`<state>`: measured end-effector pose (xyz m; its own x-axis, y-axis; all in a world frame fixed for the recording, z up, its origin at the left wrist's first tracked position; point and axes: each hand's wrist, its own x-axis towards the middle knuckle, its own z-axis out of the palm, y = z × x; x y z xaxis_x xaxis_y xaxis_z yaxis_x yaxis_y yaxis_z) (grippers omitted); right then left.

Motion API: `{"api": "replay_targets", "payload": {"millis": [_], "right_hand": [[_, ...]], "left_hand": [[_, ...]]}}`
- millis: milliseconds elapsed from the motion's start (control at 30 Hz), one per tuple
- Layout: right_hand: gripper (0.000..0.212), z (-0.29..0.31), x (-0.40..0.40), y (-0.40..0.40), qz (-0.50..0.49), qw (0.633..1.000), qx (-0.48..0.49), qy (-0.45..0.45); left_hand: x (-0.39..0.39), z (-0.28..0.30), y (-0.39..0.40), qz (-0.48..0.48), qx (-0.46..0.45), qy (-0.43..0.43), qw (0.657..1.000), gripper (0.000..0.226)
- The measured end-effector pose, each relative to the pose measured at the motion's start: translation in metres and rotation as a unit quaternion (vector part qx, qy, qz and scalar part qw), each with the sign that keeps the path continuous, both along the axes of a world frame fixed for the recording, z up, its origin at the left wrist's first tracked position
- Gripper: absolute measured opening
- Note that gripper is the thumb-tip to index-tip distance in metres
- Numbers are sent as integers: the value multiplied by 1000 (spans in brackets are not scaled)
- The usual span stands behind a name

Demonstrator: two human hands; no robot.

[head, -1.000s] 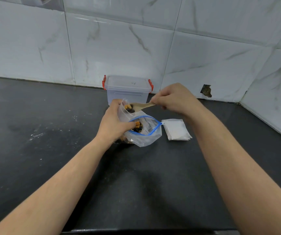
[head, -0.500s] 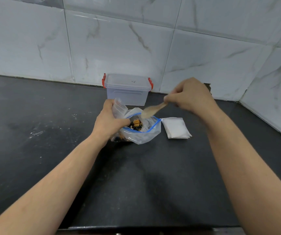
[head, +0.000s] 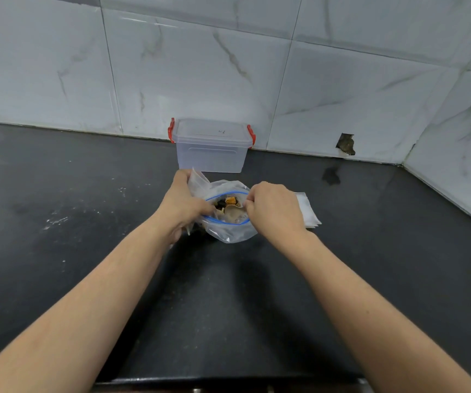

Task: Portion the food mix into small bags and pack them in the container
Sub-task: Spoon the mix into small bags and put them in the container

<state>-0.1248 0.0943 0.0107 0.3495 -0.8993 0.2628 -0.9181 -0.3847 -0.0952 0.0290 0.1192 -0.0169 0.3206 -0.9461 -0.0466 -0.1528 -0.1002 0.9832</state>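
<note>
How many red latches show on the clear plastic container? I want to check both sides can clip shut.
2: one red latch on the left end of the lidded clear plastic container by the wall, the other red latch on its right end.

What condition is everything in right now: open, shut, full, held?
Zip bag: open, food mix inside.
Small bag: held in left hand.
Wooden spoon: held by right hand, bowl dipped in the zip bag.
Container: lid on, looks empty.
Stack of small bags: flat, unfilled.

Red-latched clear container [head: 211, 150], blue-rimmed bag [head: 230, 231], black counter [head: 58, 194]
</note>
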Motion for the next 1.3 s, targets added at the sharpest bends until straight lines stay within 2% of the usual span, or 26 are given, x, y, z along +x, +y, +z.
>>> {"api": "replay_targets", "payload": {"millis": [67,167,233,333,467,567,700,800,1000,1067,1167,1233,1300], "right_hand": [[13,-2,-1,-2,-17,999,37,-35],[24,-7,-3,-10,-50,986,117,-103],[27,-12,-4,-14,-66,969,182,-156],[14,-17,-5,-16,-87,927,251,-264],[12,-18,-10,-15,-110,880,293,-358],[14,-13,-15,-11,-107,862,297,-396],[28,-4,-25,-8,-90,880,263,-384],[19,0,-35,-8,-85,882,253,-389],[18,5,-51,-6,-72,888,237,-388],[18,3,-47,-4,-58,911,199,-356],[21,-4,-33,5,-26,962,112,-248],[25,-6,-27,2,-30,960,106,-258],[25,-7,-26,-3,-49,941,146,-301]], "left_hand": [[-2,3,-1,1,-15,8,1000,76],[-3,4,-1,1,-17,2,1000,78],[-2,3,0,-2,-13,-5,1000,79],[-2,3,2,-9,-5,-16,1000,81],[-1,5,3,-16,-1,-48,999,84],[-1,5,4,-12,4,-51,999,82],[1,1,7,8,-15,-48,999,77],[2,1,8,15,-27,-58,998,75],[0,0,10,20,-46,-86,995,78],[-1,-1,11,23,-49,-86,995,77],[-3,0,11,27,-53,-81,995,74],[-5,2,12,28,-57,-84,994,73],[-4,3,13,28,-56,-90,994,73]]}}
